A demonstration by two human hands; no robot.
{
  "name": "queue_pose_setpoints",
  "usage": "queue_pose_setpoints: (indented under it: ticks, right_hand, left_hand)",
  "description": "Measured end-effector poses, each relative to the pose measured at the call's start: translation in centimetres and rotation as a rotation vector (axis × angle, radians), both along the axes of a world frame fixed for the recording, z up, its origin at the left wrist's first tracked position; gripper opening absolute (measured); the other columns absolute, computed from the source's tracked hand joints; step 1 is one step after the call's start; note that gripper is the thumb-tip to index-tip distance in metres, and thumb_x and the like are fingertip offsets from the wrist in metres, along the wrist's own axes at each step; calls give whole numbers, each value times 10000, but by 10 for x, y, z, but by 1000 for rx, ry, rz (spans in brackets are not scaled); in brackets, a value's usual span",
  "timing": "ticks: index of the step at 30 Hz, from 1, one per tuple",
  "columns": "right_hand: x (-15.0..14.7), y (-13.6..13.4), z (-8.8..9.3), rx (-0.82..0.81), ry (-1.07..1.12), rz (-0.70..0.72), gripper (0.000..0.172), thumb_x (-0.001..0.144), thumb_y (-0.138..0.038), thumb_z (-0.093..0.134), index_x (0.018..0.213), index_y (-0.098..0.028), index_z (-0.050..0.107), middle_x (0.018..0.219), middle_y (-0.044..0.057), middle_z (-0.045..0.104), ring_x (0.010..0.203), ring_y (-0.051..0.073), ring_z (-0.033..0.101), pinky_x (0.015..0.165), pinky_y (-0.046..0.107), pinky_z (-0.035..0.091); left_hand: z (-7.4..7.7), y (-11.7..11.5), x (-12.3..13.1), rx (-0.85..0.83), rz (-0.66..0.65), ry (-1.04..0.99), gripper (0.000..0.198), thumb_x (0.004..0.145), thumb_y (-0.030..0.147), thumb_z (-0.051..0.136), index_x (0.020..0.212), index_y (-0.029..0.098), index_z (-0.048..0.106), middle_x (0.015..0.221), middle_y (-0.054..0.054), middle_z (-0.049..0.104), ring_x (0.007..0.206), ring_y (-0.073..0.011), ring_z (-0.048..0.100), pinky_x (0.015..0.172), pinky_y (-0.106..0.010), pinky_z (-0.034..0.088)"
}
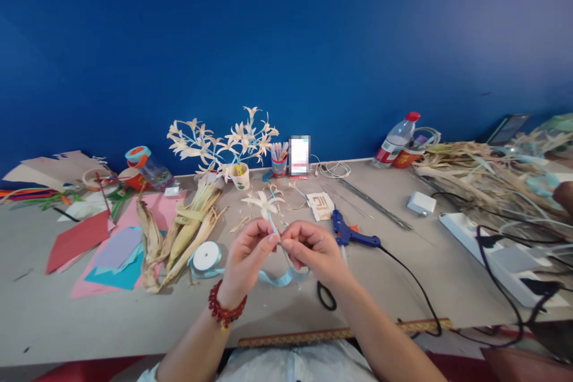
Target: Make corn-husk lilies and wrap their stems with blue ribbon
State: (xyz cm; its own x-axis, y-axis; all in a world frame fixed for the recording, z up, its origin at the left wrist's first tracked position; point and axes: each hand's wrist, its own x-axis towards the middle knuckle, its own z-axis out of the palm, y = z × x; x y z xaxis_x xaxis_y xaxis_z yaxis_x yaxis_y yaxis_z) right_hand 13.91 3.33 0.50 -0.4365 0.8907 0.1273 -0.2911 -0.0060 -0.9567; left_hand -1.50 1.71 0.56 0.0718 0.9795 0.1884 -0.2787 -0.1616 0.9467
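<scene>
My left hand (247, 256) pinches the stem of a pale corn-husk flower (264, 203) held upright above the table. My right hand (313, 250) is closed just beside it, its fingers pinching a light blue ribbon (280, 277) at the stem. The ribbon loops down to the table and runs left to a white ribbon spool (206, 255). A red bead bracelet (222, 309) is on my left wrist. Black scissors (326, 296) lie partly hidden under my right wrist.
Dried corn husks (188, 233) and coloured paper sheets (111, 253) lie to the left. A blue glue gun (351, 236) with a black cord is to the right. A cup with a husk-flower branch (224, 143) stands behind. A white power strip (492, 262) and husk pile (483, 179) sit at right.
</scene>
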Motion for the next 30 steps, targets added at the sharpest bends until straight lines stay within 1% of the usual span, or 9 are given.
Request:
queue_pose_setpoints:
  ticks: [3,8,11,14,17,20,23,27,30]
  right_hand:
    - [1,2,-1,-65,26,44,277,808,-405,703,776,-154,592,487,-63,482,405,52,386,404,177,240]
    - [0,4,-1,-98,38,67,307,770,-414,735,739,-155,574,487,-70,464,392,46,377,396,178,217]
    - [-3,3,-2,-81,67,43,309,775,-410,731,719,-160,558,500,-73,454,387,40,362,393,180,213]
    - [-6,1,-4,-59,75,-25,314,784,-418,721,707,-164,553,483,-75,445,386,41,347,391,182,217]
    - [-7,0,-4,-69,67,-26,324,776,-428,724,696,-166,552,479,-72,453,386,46,359,392,183,236]
    - [-4,2,-5,-95,56,44,318,774,-429,725,716,-161,565,473,-71,460,380,47,379,390,179,236]
    - [-1,5,-6,-100,27,85,289,787,-402,723,751,-152,584,471,-67,473,386,50,405,391,174,224]
    - [0,7,-6,-69,22,83,272,795,-385,721,753,-155,582,511,-60,491,414,54,437,401,173,253]
    - [-1,6,-4,-39,-5,57,283,790,-399,721,743,-162,574,532,-53,510,429,61,449,412,180,285]
  left_hand:
    - [0,1,-2,24,-22,15,115,865,272,611,795,182,601,754,-5,518,679,-125,446,631,-241,387]
    - [-1,4,-4,45,-71,42,138,867,297,606,796,179,613,769,-20,539,674,-133,461,618,-249,395]
    - [-2,5,-3,48,-86,1,111,858,288,624,821,182,620,770,-14,533,677,-129,466,617,-240,399]
    - [-4,6,-1,52,-104,-55,117,814,276,681,814,184,608,767,-13,537,704,-137,492,651,-249,425]
    - [-6,6,-1,22,-109,-91,122,807,269,692,790,178,612,757,-15,552,690,-130,487,639,-242,421]
    - [-5,6,-3,3,-108,-96,86,826,242,671,800,174,626,760,-16,563,677,-119,477,624,-231,405]
    - [-1,6,-6,14,-125,-57,90,835,246,659,794,173,627,760,-18,564,676,-122,476,624,-237,399]
    - [2,8,-8,22,-129,-2,132,846,278,644,769,173,625,728,-15,553,652,-126,457,603,-243,378]
    - [1,9,-8,21,-117,23,152,851,303,636,771,174,637,720,-19,559,644,-130,450,595,-246,372]
